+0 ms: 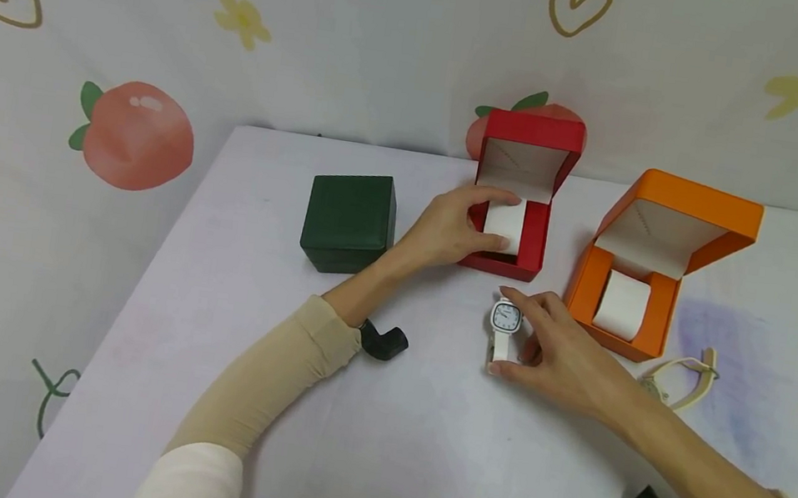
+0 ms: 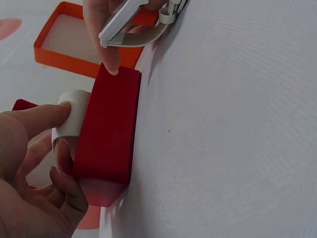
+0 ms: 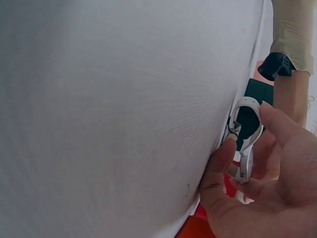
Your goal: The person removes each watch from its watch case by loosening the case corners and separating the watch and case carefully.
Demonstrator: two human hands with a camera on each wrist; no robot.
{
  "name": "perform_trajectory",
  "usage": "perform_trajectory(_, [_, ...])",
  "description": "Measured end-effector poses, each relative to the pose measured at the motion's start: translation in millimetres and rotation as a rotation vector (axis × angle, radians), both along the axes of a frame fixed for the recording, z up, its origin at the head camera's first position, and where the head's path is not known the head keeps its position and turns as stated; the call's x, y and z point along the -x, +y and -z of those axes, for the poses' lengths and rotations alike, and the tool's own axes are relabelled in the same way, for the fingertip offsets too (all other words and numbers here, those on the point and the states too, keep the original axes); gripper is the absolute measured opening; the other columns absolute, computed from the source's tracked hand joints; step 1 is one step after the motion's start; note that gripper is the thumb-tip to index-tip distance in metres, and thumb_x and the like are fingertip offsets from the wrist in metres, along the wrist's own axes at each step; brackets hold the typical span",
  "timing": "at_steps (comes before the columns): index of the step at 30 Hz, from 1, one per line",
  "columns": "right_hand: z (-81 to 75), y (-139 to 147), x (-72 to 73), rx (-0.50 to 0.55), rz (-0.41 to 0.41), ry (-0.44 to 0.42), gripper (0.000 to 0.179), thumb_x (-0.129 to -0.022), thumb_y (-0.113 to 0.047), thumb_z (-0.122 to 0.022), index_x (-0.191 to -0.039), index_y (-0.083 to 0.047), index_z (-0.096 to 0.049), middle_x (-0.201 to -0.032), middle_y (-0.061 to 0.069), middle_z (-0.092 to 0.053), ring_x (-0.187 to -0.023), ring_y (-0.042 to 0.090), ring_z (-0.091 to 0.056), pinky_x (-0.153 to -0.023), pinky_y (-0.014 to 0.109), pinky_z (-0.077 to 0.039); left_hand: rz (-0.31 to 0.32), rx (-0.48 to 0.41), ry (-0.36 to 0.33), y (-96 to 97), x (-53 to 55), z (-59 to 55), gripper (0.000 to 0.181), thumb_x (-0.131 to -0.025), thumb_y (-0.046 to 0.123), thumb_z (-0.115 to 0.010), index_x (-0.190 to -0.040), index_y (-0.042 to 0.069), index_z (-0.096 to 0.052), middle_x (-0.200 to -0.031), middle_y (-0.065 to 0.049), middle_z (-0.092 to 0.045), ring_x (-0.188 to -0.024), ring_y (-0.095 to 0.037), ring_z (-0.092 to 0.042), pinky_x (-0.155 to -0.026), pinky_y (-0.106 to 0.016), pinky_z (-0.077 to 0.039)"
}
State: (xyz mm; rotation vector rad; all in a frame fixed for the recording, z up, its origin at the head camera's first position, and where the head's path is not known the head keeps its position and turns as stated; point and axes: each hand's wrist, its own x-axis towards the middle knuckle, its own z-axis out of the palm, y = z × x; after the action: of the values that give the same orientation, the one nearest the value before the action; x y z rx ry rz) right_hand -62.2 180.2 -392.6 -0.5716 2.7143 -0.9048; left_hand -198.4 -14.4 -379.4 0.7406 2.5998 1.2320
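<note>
Presently | white watch (image 1: pixel 507 317) | pinched in right hand (image 1: pixel 561 356) | near red box (image 1: pixel 538 242)

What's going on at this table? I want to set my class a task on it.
A person's left hand pinches the white cushion at an open red box, while the right hand holds a white watch in front of it. To the right, an orange box stands open with its own cushion inside, and a cream-strapped watch lies beside it. On the left, a green box is closed.
</note>
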Motion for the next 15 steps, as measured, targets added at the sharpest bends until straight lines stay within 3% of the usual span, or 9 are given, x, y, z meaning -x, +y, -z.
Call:
perform_trajectory(6, [0.8,0.1,0.4,0.000,-0.004,-0.003,0.090,-0.077,-0.035,-0.086,-0.151,-0.012,-0.041,-0.111,0.007,-0.048,-0.075,0.009,-0.054,-0.064,0.021,-0.052,0.011,0.116,0.049,4.7,-1.2,0.4,0.054,-0.082,0.027,-0.083,-0.133,0.023,-0.065,-0.131,0.003,-0.060,-0.120,-0.012,-0.051,-0.098,-0.025,-0.044])
perform_trajectory(15, [0.0,0.3,1.6,-0.013,-0.007,-0.002,0.091,-0.078,-0.037,-0.085,-0.152,-0.013,-0.039,-0.112,0.008,-0.048,-0.076,0.009,-0.054,-0.063,0.021,-0.052,0.006,0.142,0.020,3.5,0.3,0.3,0.051,-0.081,0.028,-0.084,-0.129,0.019,-0.068,-0.133,0.006,-0.061,-0.123,-0.010,-0.051,-0.101,-0.022,-0.042])
